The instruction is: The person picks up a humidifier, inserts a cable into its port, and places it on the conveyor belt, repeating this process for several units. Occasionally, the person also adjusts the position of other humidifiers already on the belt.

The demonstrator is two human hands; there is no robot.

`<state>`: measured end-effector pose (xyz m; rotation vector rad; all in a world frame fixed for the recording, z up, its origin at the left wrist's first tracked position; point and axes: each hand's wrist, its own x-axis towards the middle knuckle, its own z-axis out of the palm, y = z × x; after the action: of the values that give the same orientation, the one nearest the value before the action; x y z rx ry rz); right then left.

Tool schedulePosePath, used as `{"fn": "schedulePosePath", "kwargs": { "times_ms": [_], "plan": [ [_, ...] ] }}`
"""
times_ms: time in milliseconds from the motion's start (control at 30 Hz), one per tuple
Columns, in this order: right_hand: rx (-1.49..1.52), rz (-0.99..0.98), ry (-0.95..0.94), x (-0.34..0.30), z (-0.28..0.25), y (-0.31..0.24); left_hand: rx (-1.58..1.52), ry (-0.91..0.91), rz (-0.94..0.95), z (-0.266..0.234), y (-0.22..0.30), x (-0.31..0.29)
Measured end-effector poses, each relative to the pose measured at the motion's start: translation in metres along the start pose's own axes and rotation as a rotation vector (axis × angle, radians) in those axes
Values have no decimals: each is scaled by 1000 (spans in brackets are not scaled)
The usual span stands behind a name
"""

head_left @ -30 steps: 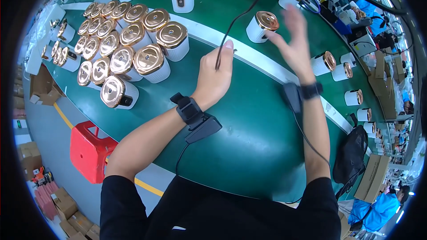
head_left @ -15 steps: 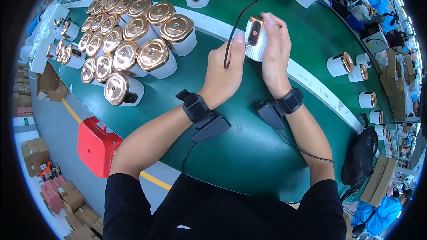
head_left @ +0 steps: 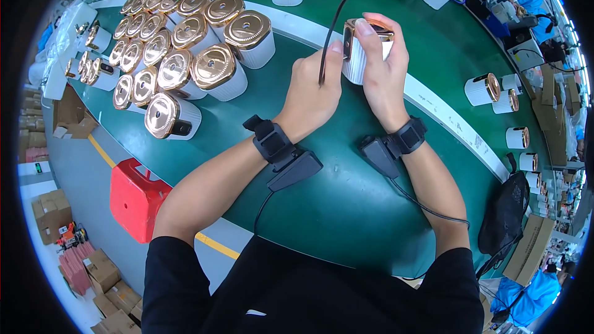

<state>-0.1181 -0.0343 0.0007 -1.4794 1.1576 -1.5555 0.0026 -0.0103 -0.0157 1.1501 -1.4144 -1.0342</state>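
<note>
A white ribbed canister (head_left: 354,65) with a gold lid and a dark oval window panel is gripped in my right hand (head_left: 385,68), fingers over its top and right side. My left hand (head_left: 312,89) is closed at its left side, thumb close to the panel; the curled fingers hide whatever they hold. A thin black cable (head_left: 339,15) hangs down across the back of my left hand. To the left stands a cluster of several similar gold-lidded canisters (head_left: 219,74). Each wrist wears a black strap with a box-shaped device (head_left: 296,170).
Under my hands is a green table (head_left: 346,210), crossed by a white strip (head_left: 461,130). More canisters (head_left: 482,89) stand at right and beyond the strip. A black mesh bag (head_left: 501,216) lies at the right edge. A red stool (head_left: 136,201) stands on the floor at left.
The canister has turned in my right hand, so its window panel now faces further left and more of the gold lid shows. My left hand stays close beside it.
</note>
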Motion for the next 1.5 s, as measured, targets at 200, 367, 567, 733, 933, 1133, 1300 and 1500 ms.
{"fn": "schedulePosePath", "kwargs": {
  "times_ms": [200, 367, 567, 733, 933, 1133, 1300, 1500],
  "plan": [
    [48, 120, -52, 1, 1, -5, -19, -25, -13, -2, -1, 1],
    [-19, 59, -11, -2, 6, -3, -46, 4, -20, 1, -2, 2],
    [-239, -153, 103, 10, -21, 14, -3, 15, -1, 2, -7, 5],
    [-646, -70, 458, 43, -163, 19, -220, 71, -175, -3, -4, 10],
    [-1309, -406, 373, 42, -164, 8, -133, 38, -156, -4, -3, 5],
    [-699, -314, 600, 145, -116, 110, -218, 4, -204, 5, 4, 7],
    [-529, 70, 803, 189, -156, 131, -188, 41, -182, -2, 1, 11],
    [-764, 151, 797, 204, -186, 150, -200, 11, -150, -3, -2, 8]
  ]
}}
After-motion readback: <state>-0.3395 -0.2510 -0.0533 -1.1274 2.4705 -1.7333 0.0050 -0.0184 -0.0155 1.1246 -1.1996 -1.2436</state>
